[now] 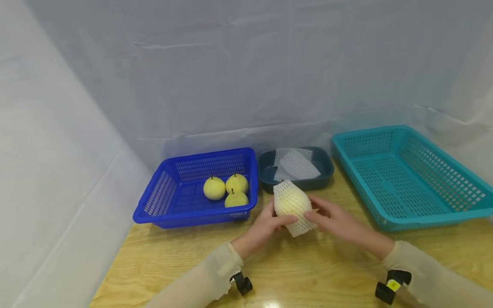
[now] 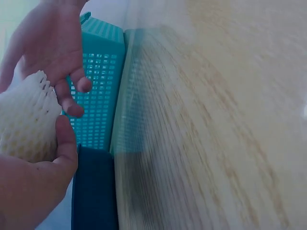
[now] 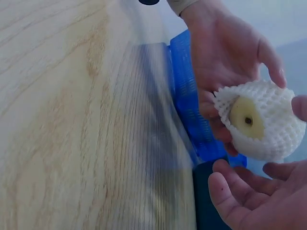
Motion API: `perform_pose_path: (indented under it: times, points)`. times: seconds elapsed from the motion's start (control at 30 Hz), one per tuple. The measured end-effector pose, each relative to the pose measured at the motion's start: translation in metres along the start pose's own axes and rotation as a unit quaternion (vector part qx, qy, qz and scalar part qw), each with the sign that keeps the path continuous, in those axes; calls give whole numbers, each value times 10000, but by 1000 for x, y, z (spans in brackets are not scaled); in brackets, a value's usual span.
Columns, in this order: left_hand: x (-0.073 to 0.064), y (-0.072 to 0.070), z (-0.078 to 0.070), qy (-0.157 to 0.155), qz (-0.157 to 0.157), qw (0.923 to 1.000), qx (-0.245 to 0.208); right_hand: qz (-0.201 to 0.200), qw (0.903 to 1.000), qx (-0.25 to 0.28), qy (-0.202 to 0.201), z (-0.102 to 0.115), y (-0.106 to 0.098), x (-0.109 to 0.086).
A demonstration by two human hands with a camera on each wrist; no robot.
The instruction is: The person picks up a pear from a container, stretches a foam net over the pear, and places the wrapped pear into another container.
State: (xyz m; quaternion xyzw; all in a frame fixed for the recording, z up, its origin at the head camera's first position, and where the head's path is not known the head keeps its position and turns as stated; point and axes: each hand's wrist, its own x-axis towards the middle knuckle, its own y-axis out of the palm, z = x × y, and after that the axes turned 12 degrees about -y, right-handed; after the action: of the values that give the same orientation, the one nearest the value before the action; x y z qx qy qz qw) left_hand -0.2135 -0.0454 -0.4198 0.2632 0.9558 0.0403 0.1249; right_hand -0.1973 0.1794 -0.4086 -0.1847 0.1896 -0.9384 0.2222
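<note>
A pale yellow pear [image 3: 247, 117] sits inside a white foam net sleeve [image 1: 293, 201], its end showing through the sleeve's opening in the right wrist view. My left hand [image 1: 268, 221] grips the sleeved pear from the left, thumb across its front and fingers beneath. On the other side is my right hand [image 1: 334, 217], its thumb resting against the netting. In the left wrist view the right hand's fingers [image 2: 69, 98] hang loosely beside the sleeve, not wrapped round it. Both hands hold the pear above the wooden table [image 1: 308, 273].
A blue basket [image 1: 158, 218] on the left has three yellow pears [image 1: 214, 188] in it. Behind the hands, a small dark teal tray [image 1: 325, 173] contains foam net sleeves [image 1: 298, 164]. A large turquoise basket [image 1: 400, 222] stands at right. White sheeting [image 1: 231, 85] rises behind.
</note>
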Motion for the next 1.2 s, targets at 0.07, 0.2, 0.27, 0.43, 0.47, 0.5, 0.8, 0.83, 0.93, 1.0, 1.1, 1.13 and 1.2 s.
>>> perform_pose_path:
  times: [0.07,0.2,0.27,0.43,0.47,0.5,0.8,0.83,0.93,1.0,1.1,1.13,1.2]
  points:
    - [0,0,0,14,124,9999,-77,-25,10000,67,-29,1,2,1]
    - [1,1,0,18,255,9994,-222,-86,9999,69,-67,3,5,2]
    - [1,1,1,-1,245,9995,-201,-109,9999,43,-61,4,7,1]
    - [1,0,0,-53,128,9999,-31,-119,9999,26,-68,6,8,0]
    - [1,0,0,-64,77,9999,16,-118,9999,38,-60,7,8,1]
    - [0,1,-1,-81,0,9999,76,-121,9999,50,-46,7,8,1]
    - [-2,4,-7,-238,-532,9972,473,-173,9994,18,296,12,7,6]
    - [-2,4,-6,-268,-546,9969,490,-158,9994,-5,307,12,7,6]
    - [-1,6,-5,-317,-588,9962,563,-93,9996,-17,267,13,6,7]
    - [-1,7,-4,-320,-611,9958,598,-22,9996,131,265,12,6,8]
    - [-1,9,-5,-324,-602,9958,607,56,9984,435,367,12,5,9]
    - [-1,9,-5,-348,-559,9961,583,70,9977,544,396,12,5,10]
    - [0,9,-5,-418,-474,9967,508,49,9961,736,486,11,4,11]
